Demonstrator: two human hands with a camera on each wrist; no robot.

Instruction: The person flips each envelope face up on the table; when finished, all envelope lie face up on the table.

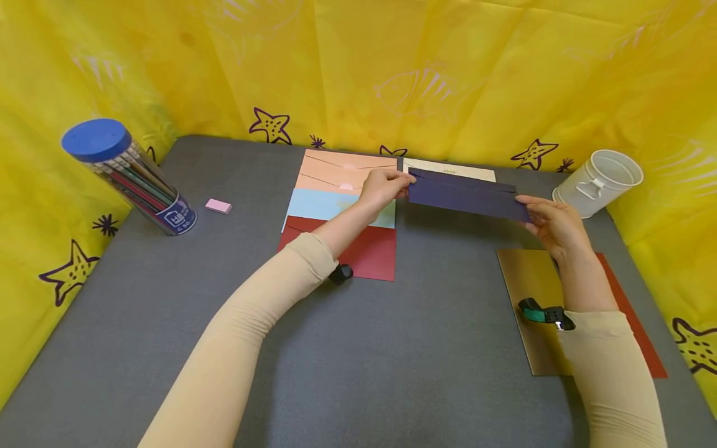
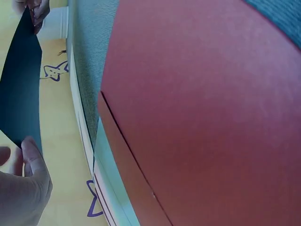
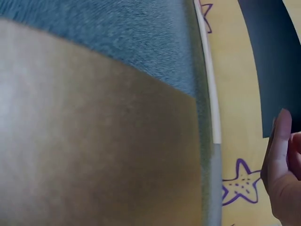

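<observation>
A dark navy envelope (image 1: 465, 196) is held above the table, its flap edge toward the back. My left hand (image 1: 382, 190) pinches its left end, and my right hand (image 1: 554, 223) pinches its right end. Behind and partly under it lies a cream envelope (image 1: 448, 168). To the left, overlapping envelopes form a column: peach (image 1: 325, 165) at the back, light blue (image 1: 313, 202) in the middle, dark red (image 1: 370, 255) in front. In the left wrist view the navy envelope (image 2: 21, 84) stretches between both hands; the right wrist view shows its end by the right fingers.
A gold sheet or envelope (image 1: 521, 286) and a red one (image 1: 633, 323) lie under my right forearm. A white metal cup (image 1: 599, 180) stands at the back right. At the left are a pencil tub with a blue lid (image 1: 98, 140) and a pink eraser (image 1: 218, 206). Yellow cloth (image 1: 347, 62) hangs behind.
</observation>
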